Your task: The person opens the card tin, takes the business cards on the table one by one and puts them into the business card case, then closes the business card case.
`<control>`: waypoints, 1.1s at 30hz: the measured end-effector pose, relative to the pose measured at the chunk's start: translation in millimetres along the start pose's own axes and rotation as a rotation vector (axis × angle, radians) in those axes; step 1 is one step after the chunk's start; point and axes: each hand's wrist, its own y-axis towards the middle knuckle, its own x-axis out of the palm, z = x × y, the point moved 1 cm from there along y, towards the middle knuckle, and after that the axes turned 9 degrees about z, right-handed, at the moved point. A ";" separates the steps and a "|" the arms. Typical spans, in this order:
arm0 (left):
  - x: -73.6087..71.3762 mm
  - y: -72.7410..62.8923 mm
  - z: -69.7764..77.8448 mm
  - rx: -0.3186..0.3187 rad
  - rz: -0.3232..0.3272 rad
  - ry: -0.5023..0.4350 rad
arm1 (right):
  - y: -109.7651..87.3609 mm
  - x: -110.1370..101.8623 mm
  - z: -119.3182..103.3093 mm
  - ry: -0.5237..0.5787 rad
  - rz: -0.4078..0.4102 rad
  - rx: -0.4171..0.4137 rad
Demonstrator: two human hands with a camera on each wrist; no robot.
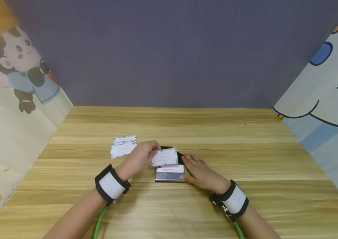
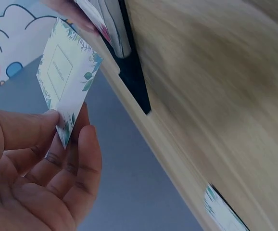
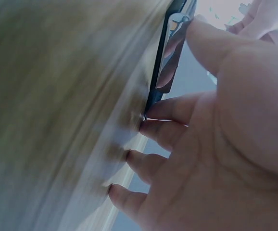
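Note:
A white card with a leafy printed border (image 1: 165,157) is pinched between the thumb and fingers of my left hand (image 1: 140,155). In the left wrist view, the card (image 2: 67,72) is tilted above the table. Below it lies a metal business card case (image 1: 169,177) with its black flap (image 1: 180,159) laid back; a white card with red print (image 1: 171,169) shows inside. My right hand (image 1: 200,172) rests at the case's right side. Its thumb touches the case (image 3: 170,57), and its spread fingertips reach the flap's edge and the table.
Several bordered white cards (image 1: 123,149) lie overlapping on the wooden table (image 1: 261,149), left of the left hand. A dark grey panel (image 1: 169,53) stands behind the table, with cartoon-printed panels on both sides. Green cables (image 1: 98,222) run from both wrist bands.

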 end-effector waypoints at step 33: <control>21.4 -1.2 9.0 0.079 -0.154 0.053 | 0.2 1.0 1.5 0.004 0.000 0.000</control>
